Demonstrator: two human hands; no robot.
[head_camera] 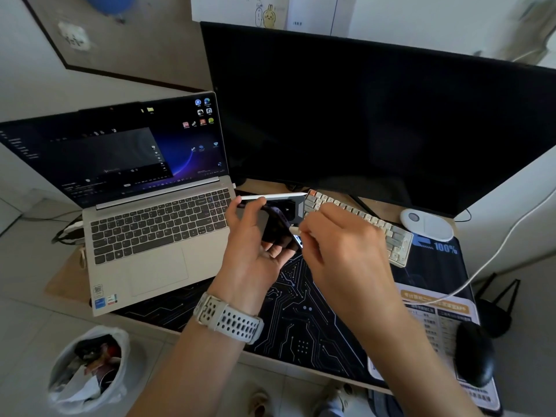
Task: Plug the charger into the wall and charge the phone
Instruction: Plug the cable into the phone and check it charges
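My left hand (252, 236) holds a dark phone (278, 227) above the desk mat, tilted, its lower end pointing right. My right hand (340, 239) pinches the white plug (295, 229) of the charging cable right at the phone's lower edge. Whether the plug is seated in the port I cannot tell. The white cable (493, 251) runs from under my right hand across the mat and up to the right, past the monitor. The wall socket and charger block are not visible.
An open laptop (150, 224) sits left, a large dark monitor (376, 121) behind. A small keyboard (361, 224), a white mouse (427, 224) and a black mouse (475, 353) lie on the desk mat (301, 320). A bin with a white bag (90, 368) stands on the floor at lower left.
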